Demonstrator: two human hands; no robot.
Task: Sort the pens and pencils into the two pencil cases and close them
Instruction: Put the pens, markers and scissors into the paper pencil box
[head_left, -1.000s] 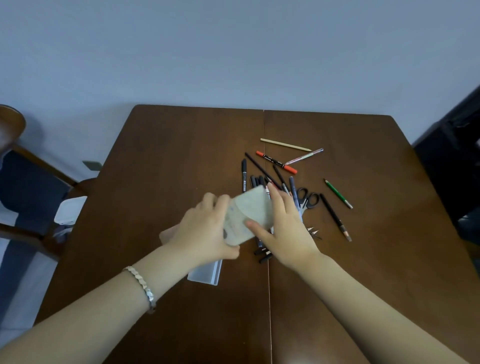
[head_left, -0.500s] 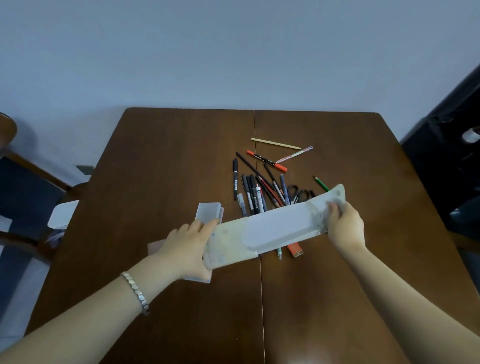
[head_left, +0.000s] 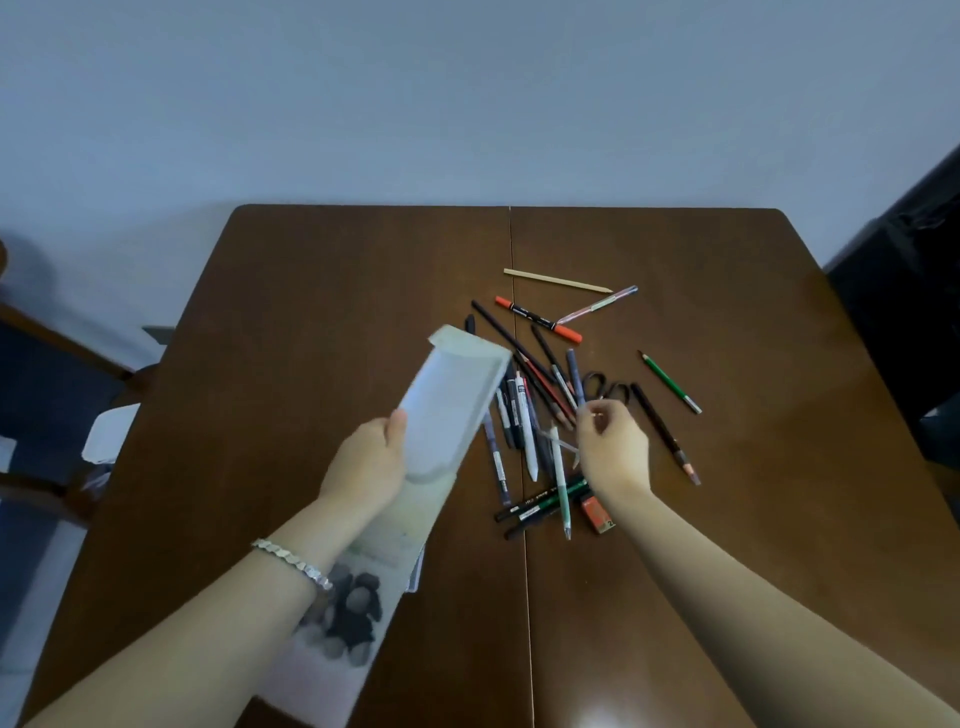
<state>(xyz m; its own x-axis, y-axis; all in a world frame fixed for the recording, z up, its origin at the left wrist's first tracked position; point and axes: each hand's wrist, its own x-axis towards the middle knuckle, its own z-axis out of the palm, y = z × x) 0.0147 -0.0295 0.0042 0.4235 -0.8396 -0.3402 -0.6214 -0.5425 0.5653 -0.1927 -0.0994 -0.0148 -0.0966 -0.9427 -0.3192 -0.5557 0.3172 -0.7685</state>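
Right of the case (head_left: 452, 400) gripped in left hand (head_left: 371, 467), pens (head_left: 524, 415) lying lengthwise, nearer right hand (head_left: 613, 447), fingers pinched, hold unclear.

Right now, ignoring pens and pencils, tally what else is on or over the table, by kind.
Pencil cases: 2, the lifted case in the left hand and the flat case under that forearm
Scissors: 1, black, partly hidden
Orange eraser-like block: 1
Total: 4

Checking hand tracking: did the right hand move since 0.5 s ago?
Yes. The right hand let go of the case and shifted left onto the pen pile, beside the scissors.
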